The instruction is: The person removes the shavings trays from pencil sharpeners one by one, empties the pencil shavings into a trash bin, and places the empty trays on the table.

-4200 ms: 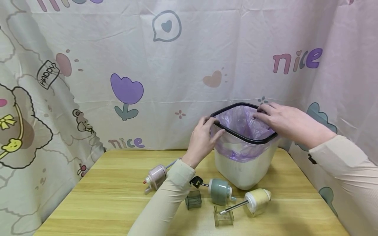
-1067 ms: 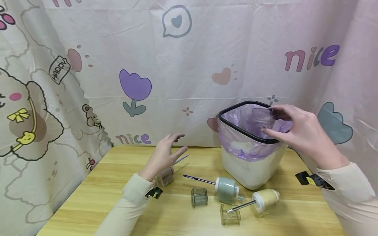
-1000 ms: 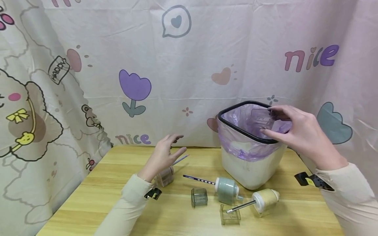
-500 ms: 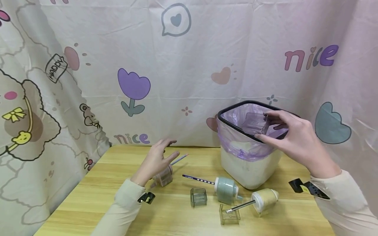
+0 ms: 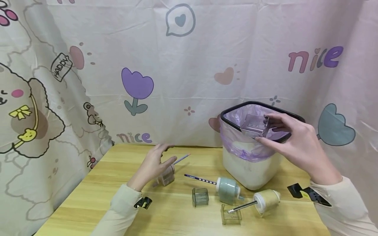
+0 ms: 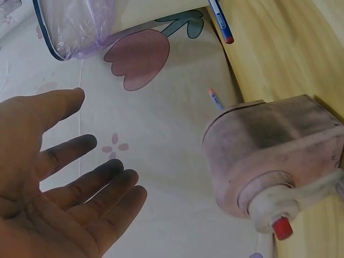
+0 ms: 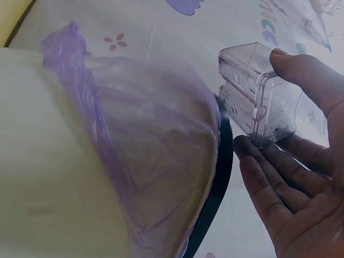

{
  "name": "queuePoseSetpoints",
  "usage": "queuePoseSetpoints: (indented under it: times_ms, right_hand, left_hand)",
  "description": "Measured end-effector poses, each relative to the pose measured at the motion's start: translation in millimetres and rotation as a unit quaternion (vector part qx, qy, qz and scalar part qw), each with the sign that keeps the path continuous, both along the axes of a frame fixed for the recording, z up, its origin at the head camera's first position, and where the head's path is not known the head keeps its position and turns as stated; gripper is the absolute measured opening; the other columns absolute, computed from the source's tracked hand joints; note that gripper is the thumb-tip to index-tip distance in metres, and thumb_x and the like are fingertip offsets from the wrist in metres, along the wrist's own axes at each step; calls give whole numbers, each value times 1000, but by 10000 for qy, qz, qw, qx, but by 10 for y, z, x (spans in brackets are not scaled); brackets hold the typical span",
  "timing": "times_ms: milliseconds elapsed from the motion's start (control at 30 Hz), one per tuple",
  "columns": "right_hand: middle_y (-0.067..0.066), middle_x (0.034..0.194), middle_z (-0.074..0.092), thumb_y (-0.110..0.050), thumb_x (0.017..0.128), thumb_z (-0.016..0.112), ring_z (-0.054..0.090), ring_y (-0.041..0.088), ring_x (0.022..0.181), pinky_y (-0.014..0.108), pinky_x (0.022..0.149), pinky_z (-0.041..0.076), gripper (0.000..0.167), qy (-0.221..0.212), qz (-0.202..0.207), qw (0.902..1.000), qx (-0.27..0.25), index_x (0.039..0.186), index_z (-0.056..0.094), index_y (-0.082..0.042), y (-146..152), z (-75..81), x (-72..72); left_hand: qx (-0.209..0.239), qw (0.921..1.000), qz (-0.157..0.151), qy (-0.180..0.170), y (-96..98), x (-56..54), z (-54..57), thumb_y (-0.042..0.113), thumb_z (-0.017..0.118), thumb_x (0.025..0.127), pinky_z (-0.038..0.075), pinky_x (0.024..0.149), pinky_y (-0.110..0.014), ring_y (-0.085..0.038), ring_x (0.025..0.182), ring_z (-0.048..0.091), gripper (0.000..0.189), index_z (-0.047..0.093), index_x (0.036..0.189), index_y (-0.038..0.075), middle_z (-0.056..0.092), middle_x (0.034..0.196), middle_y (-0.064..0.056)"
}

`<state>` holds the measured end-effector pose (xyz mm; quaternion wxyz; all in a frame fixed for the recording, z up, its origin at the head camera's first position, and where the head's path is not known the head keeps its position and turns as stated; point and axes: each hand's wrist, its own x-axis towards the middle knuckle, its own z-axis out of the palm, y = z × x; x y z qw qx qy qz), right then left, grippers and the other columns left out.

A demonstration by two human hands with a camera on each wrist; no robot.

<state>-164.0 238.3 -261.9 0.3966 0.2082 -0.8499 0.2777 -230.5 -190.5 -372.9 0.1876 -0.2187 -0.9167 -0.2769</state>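
My right hand (image 5: 298,144) pinches a clear plastic shavings drawer (image 5: 254,126) between thumb and fingers, over the near part of the bin's mouth. In the right wrist view the drawer (image 7: 242,88) looks see-through, with dark smudges on its walls. The bin (image 5: 251,164) is white with a black rim and a purple bag liner. Above the table at left, my left hand (image 5: 152,165) holds nothing, its fingers spread and relaxed. Close to it lies a pink crank pencil sharpener (image 6: 269,145), partly hidden in the head view, with a pencil (image 5: 182,158) sticking out.
A teal sharpener (image 5: 227,190) with a dark blue pencil (image 5: 199,179) and a yellow sharpener (image 5: 267,200) with a black pencil (image 5: 243,206) lie in front of the bin. Two smoky drawers (image 5: 200,196) rest near them on the wooden table (image 5: 97,183). A printed curtain (image 5: 183,72) hangs behind.
Both hands were at the bin's rim at first; the left has since let go and drawn back left. The right hand has brought the clear drawer up and nearer, out of the bin's depth.
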Motion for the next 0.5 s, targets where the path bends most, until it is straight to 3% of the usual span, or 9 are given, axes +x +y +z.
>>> queuePoseSetpoints:
  times_ms: [267,500]
  right_hand:
    - [8,124,79,-13,69,102,57,-26,100,-4,87,43,80,16,240,9997,29,142,70,-22,-98,-30,4]
    - [7,122,81,-14,69,102,60,-22,100,-3,89,46,72,-78,419,9991,46,135,73,-17,-225,-100,3]
  left_hand:
    - [126,9999,-5,55,-103,77,-59,24,80,98,60,104,-59,-39,130,65,52,64,144,6,67,143,-17]
    - [165,9998,64,-68,-199,148,-87,25,77,100,59,105,-60,-39,131,64,51,63,146,8,66,145,-17]
